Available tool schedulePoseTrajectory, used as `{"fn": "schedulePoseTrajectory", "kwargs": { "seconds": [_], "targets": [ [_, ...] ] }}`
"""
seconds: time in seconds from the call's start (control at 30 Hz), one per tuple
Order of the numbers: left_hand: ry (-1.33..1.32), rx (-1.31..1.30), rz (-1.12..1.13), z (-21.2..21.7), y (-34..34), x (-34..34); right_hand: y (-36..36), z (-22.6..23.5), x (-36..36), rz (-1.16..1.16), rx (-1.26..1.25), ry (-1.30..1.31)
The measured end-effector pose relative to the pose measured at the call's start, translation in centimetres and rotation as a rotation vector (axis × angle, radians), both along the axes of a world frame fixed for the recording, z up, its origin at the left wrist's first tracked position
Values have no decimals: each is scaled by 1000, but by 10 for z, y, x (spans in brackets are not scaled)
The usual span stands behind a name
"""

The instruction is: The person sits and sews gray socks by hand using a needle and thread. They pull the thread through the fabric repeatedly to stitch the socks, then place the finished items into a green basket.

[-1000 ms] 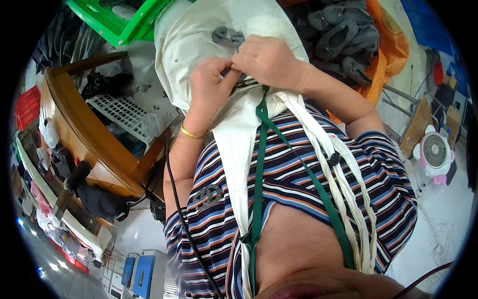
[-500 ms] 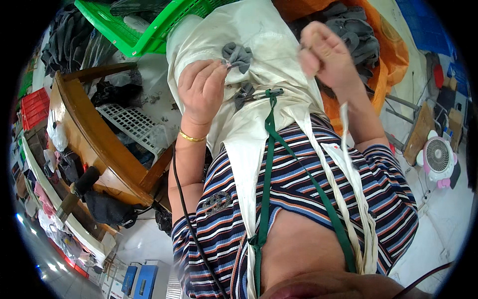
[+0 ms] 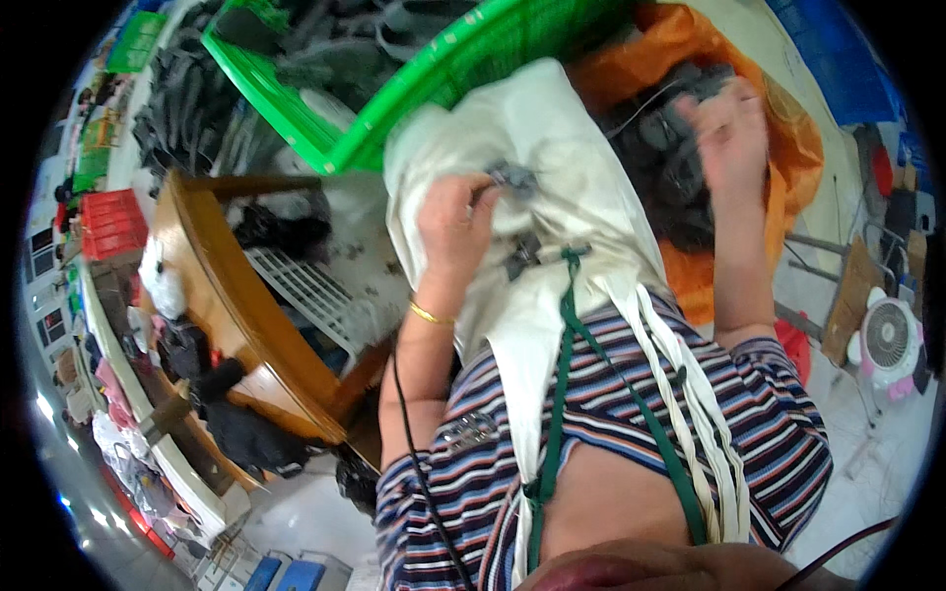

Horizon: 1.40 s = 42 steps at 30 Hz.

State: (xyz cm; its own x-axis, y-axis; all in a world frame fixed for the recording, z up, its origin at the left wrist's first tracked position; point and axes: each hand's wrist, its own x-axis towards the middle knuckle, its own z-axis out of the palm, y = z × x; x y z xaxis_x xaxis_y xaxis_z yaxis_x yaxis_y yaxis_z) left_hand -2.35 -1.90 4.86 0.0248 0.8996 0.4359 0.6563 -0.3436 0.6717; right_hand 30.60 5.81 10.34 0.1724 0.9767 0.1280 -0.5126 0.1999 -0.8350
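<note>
My left hand [image 3: 458, 225] is above the lap with thumb and fingers pinched at the edge of a small grey cloth piece [image 3: 514, 179]. This piece lies over my white apron [image 3: 601, 187]. A second dark grey scrap [image 3: 522, 254] rests on the apron, closer to my body. Beside it, at the end of a green strap [image 3: 558, 374], is a small dark tool [image 3: 575, 253] whose kind I cannot make out. My right hand [image 3: 731, 138] is over an orange sack [image 3: 803, 158] of dark grey cloth pieces [image 3: 655, 148]; motion smears its fingers.
A green plastic crate [image 3: 424, 84] with grey pieces stands ahead, against my knees. Left of me are a wooden bench frame [image 3: 232, 305] and a white plastic grid [image 3: 305, 295]. A small fan [image 3: 887, 335] stands at the right. A black cable [image 3: 409, 443] runs past my left arm.
My right hand has moved right and away from the lap, over the orange sack. The left hand stays at the grey cloth piece. The whole view has shifted, showing more of the green crate.
</note>
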Motion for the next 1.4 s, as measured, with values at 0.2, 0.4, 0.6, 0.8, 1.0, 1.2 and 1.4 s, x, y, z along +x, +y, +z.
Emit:
{"fn": "schedulePoseTrajectory", "kwargs": {
  "seconds": [0.2,0.4,0.6,0.8,1.0,1.2,1.4],
  "targets": [
    [-411,-532,-262,8,31,14,-24,-18,-85,327,364,-1082],
    [-317,-564,-390,26,83,10,8,-47,-103,431,53,-766],
    [-28,-86,-96,34,210,-32,14,-101,-108,210,-27,-908],
    [810,-143,201,-7,323,-117,10,-104,-120,83,220,-1062],
    [1100,-103,258,-78,324,-165,4,-104,-120,44,214,-1067],
    [1148,-143,164,-54,312,-164,-3,-103,-123,51,217,-1040],
    [370,153,116,61,253,-90,-7,-109,-121,41,215,-1021]
  ]
}}
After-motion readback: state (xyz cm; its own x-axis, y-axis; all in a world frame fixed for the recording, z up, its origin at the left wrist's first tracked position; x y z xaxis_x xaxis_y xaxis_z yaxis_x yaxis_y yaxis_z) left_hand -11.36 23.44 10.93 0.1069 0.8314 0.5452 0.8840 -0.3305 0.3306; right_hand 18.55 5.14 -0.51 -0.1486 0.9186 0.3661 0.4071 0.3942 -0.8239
